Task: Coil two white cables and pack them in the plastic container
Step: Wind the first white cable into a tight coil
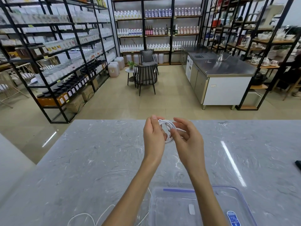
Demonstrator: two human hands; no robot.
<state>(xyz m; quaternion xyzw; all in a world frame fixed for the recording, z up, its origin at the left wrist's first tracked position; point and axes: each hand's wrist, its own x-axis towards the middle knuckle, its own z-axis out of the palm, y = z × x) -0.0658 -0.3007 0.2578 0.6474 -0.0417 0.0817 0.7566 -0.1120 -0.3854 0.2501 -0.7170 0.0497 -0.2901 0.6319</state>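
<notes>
The grey marble counter [81,160] fills the near half of the room, with bare stone from 9 to 3 o'clock and its far edge just beyond the hands. The clear plastic container [172,209] sits open at 5 o'clock by the near edge and has no cable in it that I can see. The second white cable [81,214] lies loose at 7 o'clock, uncoiled. Above mid-counter, the left hand [154,137] pinches the coiled white cable [167,126] while the right hand [187,139] grips its other side. I'd say one coil is nearly finished. Packing it and the whole second cable remain.
</notes>
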